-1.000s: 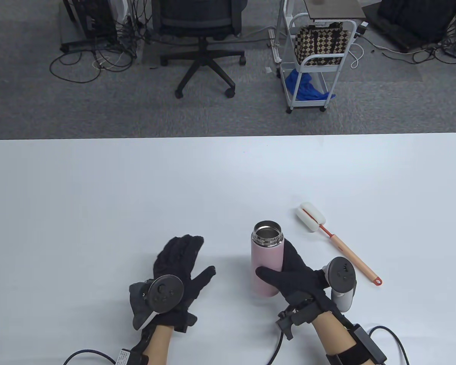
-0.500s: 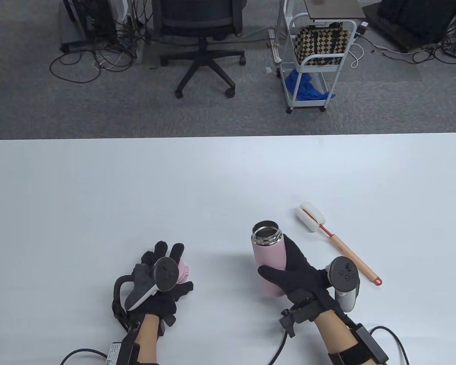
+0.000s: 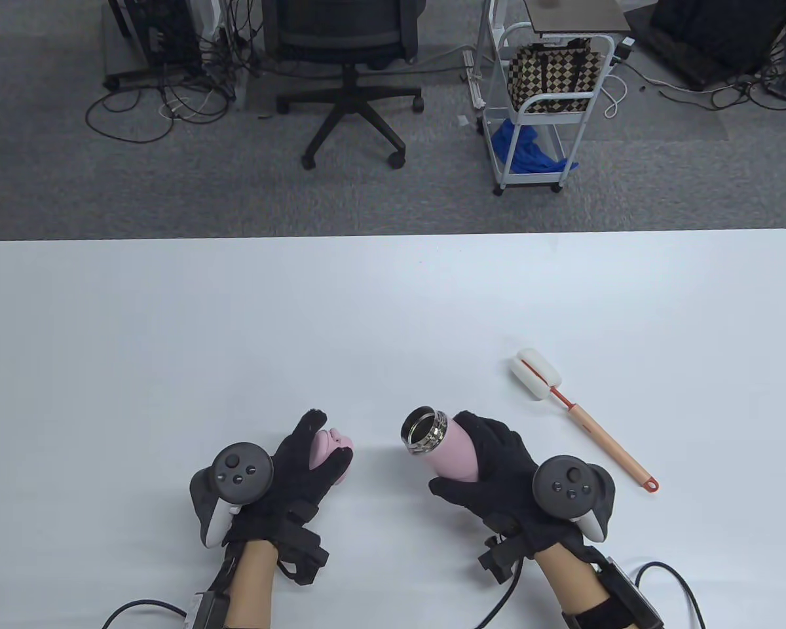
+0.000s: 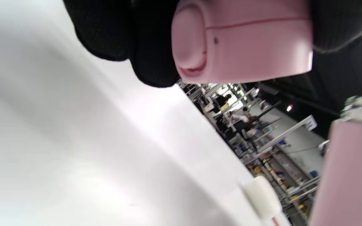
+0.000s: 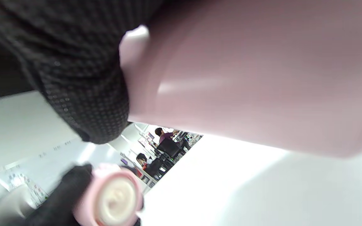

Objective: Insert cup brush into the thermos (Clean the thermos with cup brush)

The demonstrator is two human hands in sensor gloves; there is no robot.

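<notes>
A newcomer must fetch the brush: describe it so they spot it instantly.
On the white table, right of the right hand holding the pink steel-mouthed thermos, lies the cup brush. It alone lies untouched, with a white sponge head and orange handle.

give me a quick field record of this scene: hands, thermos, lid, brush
left hand: holds the pink lid
right hand: grips the thermos body
thermos: pink, open, tilted with its steel mouth toward the left hand
cup brush: lies on the white table right of the thermos, untouched, white sponge head at the far end
brush inserted: not yet
</notes>
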